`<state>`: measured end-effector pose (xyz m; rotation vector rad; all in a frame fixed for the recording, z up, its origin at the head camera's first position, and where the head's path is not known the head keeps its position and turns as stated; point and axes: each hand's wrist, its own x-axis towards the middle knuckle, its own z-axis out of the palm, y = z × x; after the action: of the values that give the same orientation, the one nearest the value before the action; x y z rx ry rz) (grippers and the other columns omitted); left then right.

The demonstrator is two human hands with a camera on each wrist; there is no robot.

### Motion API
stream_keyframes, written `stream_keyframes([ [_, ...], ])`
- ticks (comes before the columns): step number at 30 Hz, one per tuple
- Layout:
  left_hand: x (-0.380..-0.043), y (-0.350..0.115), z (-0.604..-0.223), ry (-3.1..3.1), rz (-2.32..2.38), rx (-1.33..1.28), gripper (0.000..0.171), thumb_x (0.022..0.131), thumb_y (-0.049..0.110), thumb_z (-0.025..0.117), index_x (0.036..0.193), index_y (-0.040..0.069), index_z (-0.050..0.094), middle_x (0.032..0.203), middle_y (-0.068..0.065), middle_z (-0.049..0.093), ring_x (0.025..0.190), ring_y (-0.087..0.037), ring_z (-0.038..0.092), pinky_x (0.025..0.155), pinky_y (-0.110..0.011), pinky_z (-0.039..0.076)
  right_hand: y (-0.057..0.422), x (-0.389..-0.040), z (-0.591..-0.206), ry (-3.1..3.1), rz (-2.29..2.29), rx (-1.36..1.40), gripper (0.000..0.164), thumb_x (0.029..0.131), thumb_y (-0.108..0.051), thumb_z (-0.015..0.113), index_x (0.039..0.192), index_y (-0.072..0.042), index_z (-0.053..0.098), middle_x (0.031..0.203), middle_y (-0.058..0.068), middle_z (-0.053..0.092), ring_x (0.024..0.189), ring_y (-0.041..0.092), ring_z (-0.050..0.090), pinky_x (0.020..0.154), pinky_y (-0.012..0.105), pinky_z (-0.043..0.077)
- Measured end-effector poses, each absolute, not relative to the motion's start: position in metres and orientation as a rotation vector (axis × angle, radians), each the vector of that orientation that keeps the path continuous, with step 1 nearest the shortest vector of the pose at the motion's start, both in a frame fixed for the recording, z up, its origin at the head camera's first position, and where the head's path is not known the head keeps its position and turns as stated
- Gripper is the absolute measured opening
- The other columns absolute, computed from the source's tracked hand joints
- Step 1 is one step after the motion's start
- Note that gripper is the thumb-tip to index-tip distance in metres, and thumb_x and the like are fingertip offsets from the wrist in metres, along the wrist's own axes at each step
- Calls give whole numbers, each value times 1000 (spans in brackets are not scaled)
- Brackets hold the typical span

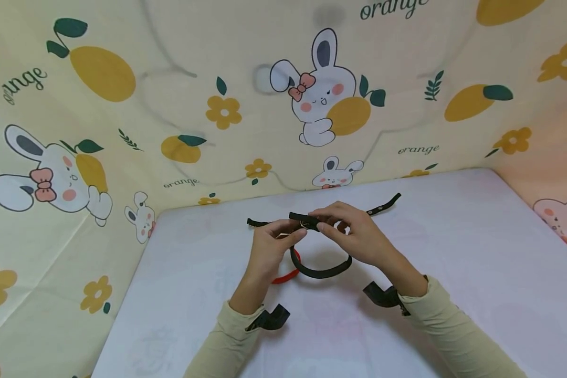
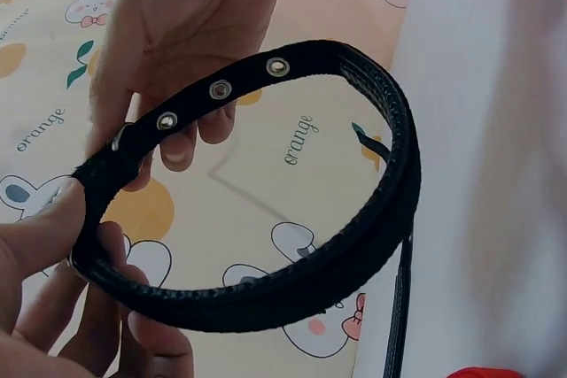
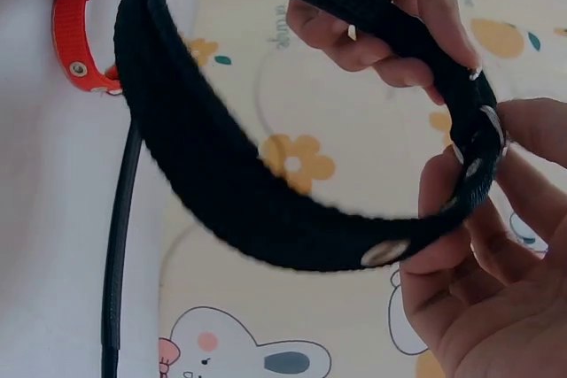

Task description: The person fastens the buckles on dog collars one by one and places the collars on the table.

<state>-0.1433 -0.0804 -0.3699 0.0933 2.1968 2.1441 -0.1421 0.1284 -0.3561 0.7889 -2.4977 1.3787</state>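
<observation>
A black collar [image 1: 323, 273] with metal-ringed holes is held up in a closed loop between both hands, its padded band hanging lowest in the head view. My left hand [image 1: 270, 247] pinches it at the buckle end, thumb [image 2: 53, 219] on top and fingers beneath. My right hand [image 1: 361, 233] pinches the strap just beside the metal buckle [image 3: 492, 121], thumb and fingertips on either side. In the left wrist view the holed strap [image 2: 221, 88] runs into a metal loop near the left thumb. The fingers partly hide the buckle.
A red collar [image 1: 285, 276] lies on the white table [image 1: 170, 315] beyond the left wrist, partly covered by the black one. Another black strap [image 1: 385, 203] lies across the table behind the hands. A patterned cloth wall [image 1: 241, 142] stands at the back.
</observation>
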Motion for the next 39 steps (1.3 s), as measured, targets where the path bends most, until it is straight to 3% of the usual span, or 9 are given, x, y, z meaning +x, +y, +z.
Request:
stream_keyframes([
  [7, -140, -82, -369, 2193, 2151, 92, 26, 82, 9, 81, 107, 3, 76, 93, 2, 76, 91, -14, 67, 78, -29, 51, 126, -139, -356, -2509, 1378, 727, 14, 94, -28, 70, 108, -26, 71, 101, -11, 67, 83, 7, 62, 68, 25, 48],
  [20, -141, -81, -370, 2177, 2184, 89, 26, 82, 6, 80, 107, 2, 75, 90, 4, 75, 88, -13, 67, 69, -25, 52, 128, -140, -356, -2542, 1351, 732, 18, 95, -29, 69, 113, -29, 70, 103, -12, 67, 82, 7, 60, 69, 27, 45],
  [39, -141, -82, -367, 2146, 2184, 64, 26, 83, 9, 80, 108, 4, 75, 94, 3, 74, 91, -14, 67, 71, -26, 51, 128, -139, -354, -2581, 1316, 661, 14, 93, -32, 70, 107, -29, 69, 103, -12, 66, 81, 8, 61, 68, 28, 42],
])
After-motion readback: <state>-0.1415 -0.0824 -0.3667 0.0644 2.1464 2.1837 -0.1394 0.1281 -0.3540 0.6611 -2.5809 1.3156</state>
